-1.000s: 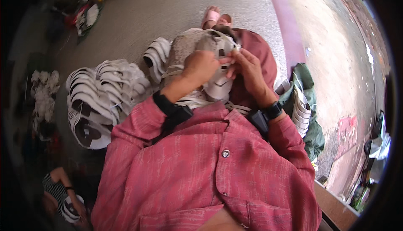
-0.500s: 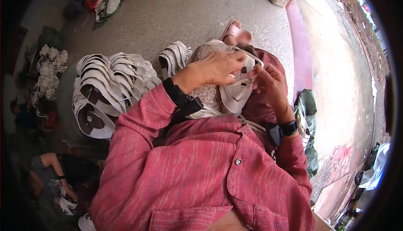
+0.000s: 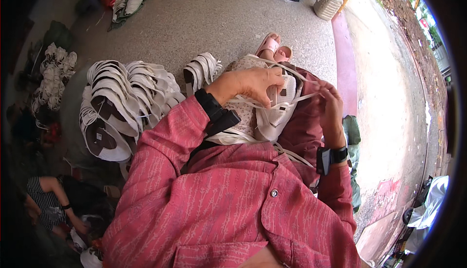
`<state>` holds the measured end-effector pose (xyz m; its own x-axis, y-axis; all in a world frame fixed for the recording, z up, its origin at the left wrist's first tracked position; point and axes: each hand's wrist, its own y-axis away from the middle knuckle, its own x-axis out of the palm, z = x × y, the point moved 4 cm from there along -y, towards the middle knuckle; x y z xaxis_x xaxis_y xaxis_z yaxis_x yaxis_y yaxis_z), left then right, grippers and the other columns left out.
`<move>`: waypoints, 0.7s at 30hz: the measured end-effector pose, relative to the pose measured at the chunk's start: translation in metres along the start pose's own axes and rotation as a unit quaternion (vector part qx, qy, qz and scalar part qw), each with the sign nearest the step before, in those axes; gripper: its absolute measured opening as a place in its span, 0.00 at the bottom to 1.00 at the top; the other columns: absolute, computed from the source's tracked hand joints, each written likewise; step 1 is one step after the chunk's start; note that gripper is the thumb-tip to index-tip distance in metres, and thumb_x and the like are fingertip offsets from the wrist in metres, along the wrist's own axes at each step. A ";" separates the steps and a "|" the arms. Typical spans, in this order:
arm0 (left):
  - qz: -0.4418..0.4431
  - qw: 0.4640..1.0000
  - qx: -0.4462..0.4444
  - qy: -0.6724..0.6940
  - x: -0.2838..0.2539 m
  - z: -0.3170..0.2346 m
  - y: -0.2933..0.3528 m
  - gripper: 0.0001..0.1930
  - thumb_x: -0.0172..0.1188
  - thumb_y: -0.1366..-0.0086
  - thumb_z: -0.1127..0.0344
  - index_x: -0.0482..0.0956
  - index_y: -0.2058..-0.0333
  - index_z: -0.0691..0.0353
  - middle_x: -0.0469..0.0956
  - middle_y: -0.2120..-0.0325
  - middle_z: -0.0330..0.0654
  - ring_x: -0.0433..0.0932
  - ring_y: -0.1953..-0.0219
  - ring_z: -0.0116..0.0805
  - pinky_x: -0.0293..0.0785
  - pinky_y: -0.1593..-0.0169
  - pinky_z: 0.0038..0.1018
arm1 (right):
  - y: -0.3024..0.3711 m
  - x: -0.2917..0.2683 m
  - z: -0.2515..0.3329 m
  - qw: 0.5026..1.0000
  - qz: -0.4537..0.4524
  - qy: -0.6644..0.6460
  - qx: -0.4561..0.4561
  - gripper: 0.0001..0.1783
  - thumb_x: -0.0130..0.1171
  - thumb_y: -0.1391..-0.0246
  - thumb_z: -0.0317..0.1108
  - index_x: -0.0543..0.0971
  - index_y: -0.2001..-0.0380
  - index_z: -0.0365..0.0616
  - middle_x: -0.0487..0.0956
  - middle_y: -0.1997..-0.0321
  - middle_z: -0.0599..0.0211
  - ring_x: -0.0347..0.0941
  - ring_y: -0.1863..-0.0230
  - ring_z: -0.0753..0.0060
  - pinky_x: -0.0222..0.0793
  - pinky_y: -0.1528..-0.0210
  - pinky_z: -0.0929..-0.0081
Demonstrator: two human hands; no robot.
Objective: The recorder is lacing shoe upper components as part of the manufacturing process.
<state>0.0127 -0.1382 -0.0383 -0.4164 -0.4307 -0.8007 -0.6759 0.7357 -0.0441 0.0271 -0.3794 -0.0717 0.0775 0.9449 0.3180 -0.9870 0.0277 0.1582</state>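
Note:
A white shoe upper (image 3: 275, 117) with a perforated panel lies across my lap, its long laces looped loosely over it. My left hand (image 3: 255, 85) grips the upper near its eyelets, thumb on the near side and fingers on the far side. Out to the right, my right hand (image 3: 331, 100) pinches a white shoelace (image 3: 307, 95) between thumb and fingertips and holds it drawn away from the upper. A floral cloth (image 3: 243, 114) covers my left thigh beneath the work.
Nested stacks of white shoe uppers (image 3: 111, 100) stand at my left, with a smaller stack (image 3: 202, 68) nearer my knee. A bunch of white uppers (image 3: 51, 80) is farther left. Another person's arm (image 3: 61, 195) shows lower left. A plastic jug (image 3: 329, 2) stands ahead by a chair.
My right hand has moved right, away from the upper, pulling the lace out. My left hand has opened wider around the upper and shifted slightly nearer. The view has tilted a little.

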 end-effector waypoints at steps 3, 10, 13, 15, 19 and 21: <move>0.023 0.999 -0.047 -0.012 -0.001 -0.002 -0.005 0.23 0.70 0.61 0.62 0.75 0.63 0.60 0.70 0.62 0.45 0.73 0.57 0.45 0.70 0.57 0.36 | 0.023 0.027 0.007 0.970 0.139 0.200 -0.012 0.07 0.58 0.42 0.30 0.80 0.62 0.39 0.78 0.71 0.75 0.71 0.76 0.86 0.67 0.73 0.86; -0.021 0.998 -0.066 0.006 0.004 0.001 -0.007 0.25 0.72 0.62 0.62 0.74 0.63 0.61 0.69 0.63 0.45 0.73 0.59 0.45 0.70 0.58 0.35 | 0.023 0.034 -0.008 0.957 0.181 0.227 -0.008 0.07 0.60 0.42 0.31 0.79 0.62 0.40 0.73 0.65 0.78 0.68 0.71 0.88 0.63 0.71 0.86; -0.011 0.995 -0.089 0.040 0.003 0.001 -0.002 0.23 0.72 0.60 0.63 0.74 0.64 0.62 0.68 0.64 0.43 0.73 0.60 0.42 0.70 0.60 0.34 | 0.027 0.045 -0.005 0.934 0.223 0.243 -0.137 0.07 0.60 0.43 0.29 0.79 0.61 0.40 0.73 0.66 0.77 0.68 0.70 0.86 0.63 0.70 0.83; -0.016 0.997 -0.043 0.065 0.001 -0.003 0.003 0.20 0.71 0.57 0.65 0.74 0.66 0.62 0.68 0.66 0.39 0.72 0.63 0.37 0.70 0.61 0.32 | 0.032 0.053 0.003 0.903 0.239 0.304 -0.185 0.08 0.60 0.44 0.28 0.80 0.61 0.41 0.73 0.67 0.73 0.68 0.70 0.83 0.64 0.69 0.81; -0.005 0.989 -0.056 0.136 0.004 0.005 0.003 0.17 0.71 0.56 0.68 0.74 0.69 0.62 0.66 0.67 0.36 0.70 0.65 0.32 0.69 0.62 0.29 | 0.027 0.065 0.006 0.802 0.282 0.408 -0.333 0.09 0.64 0.51 0.28 0.80 0.63 0.44 0.74 0.68 0.64 0.71 0.68 0.67 0.67 0.65 0.71; -0.050 0.990 -0.045 0.127 0.004 0.006 0.002 0.15 0.70 0.58 0.69 0.73 0.72 0.62 0.69 0.68 0.39 0.71 0.64 0.36 0.70 0.61 0.30 | 0.026 0.071 0.008 0.744 0.303 0.437 -0.405 0.09 0.65 0.52 0.30 0.81 0.65 0.44 0.74 0.69 0.64 0.72 0.67 0.64 0.67 0.63 0.68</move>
<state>0.0134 -0.1349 -0.0449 -0.4753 -0.6253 -0.6189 -0.7689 0.6372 -0.0533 0.0083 -0.3139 -0.0380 -0.1878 0.7058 -0.6830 -0.5924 -0.6361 -0.4944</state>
